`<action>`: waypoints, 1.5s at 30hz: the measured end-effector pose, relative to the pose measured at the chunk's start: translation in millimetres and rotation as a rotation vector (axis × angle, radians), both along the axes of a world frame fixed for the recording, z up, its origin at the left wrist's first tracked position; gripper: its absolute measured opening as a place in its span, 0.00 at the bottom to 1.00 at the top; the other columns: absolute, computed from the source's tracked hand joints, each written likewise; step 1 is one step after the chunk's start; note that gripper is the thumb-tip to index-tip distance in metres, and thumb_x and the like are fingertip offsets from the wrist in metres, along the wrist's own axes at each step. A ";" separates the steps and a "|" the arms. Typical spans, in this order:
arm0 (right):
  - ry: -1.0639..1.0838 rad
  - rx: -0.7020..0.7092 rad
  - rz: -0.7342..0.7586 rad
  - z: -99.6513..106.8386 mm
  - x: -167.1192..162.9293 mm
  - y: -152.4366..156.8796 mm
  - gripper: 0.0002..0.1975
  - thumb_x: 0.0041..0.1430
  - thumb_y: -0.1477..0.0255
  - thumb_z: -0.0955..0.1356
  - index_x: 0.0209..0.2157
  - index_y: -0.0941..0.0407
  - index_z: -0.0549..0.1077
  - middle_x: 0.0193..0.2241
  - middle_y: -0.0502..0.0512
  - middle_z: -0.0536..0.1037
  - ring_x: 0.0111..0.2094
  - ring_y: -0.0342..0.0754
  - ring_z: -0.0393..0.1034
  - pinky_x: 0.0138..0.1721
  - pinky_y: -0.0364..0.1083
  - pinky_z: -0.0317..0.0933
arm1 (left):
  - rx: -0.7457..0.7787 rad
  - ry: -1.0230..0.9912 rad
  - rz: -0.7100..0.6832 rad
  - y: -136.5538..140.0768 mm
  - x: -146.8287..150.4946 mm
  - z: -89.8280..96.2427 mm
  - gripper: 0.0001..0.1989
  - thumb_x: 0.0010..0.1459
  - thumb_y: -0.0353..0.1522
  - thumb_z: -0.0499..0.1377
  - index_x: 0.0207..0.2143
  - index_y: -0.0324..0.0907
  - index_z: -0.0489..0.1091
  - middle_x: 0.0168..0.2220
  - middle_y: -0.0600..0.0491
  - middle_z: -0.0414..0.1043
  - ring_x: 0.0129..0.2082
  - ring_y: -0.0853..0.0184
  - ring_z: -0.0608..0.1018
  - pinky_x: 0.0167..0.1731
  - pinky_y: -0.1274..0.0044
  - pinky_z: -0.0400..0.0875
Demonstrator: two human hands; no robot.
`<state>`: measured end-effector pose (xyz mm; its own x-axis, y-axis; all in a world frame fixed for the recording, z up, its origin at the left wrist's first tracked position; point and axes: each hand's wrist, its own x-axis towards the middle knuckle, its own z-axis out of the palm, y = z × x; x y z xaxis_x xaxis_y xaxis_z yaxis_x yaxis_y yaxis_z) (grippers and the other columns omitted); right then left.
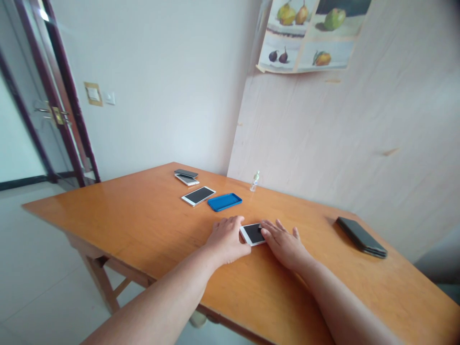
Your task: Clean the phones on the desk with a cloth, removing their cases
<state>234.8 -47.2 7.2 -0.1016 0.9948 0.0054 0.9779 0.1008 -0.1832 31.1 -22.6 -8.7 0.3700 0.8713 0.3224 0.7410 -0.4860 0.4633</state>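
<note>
A white smartphone (252, 234) with a dark screen lies face up on the wooden table, between my two hands. My left hand (228, 239) grips its left end, thumb on the near edge and fingers at the far edge. Over the right part of the screen, my right hand (285, 245) presses with thumb and forefinger drawn together; its other fingers are spread. A small pale bit shows at those fingertips, too small to name. The phone's right end is hidden under this hand. Beyond my left hand lies an empty blue phone case (225, 202).
Another white smartphone (199, 195) lies left of the case. Farther back, a dark flat piece (186, 172) rests partly over a phone (187, 179). A small clear spray bottle (255, 181) stands near the wall. A black wallet-like stack (361, 237) sits at the right.
</note>
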 end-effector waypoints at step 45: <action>0.119 0.003 0.251 -0.5 -18.4 -9.7 0.28 0.68 0.53 0.49 0.66 0.42 0.53 0.67 0.47 0.53 0.69 0.59 0.36 0.62 0.72 0.30 | -0.035 0.008 -0.008 -0.6 -0.6 3.0 0.35 0.48 0.40 0.60 0.58 0.43 0.57 0.53 0.47 0.70 0.54 0.53 0.69 0.53 0.65 0.61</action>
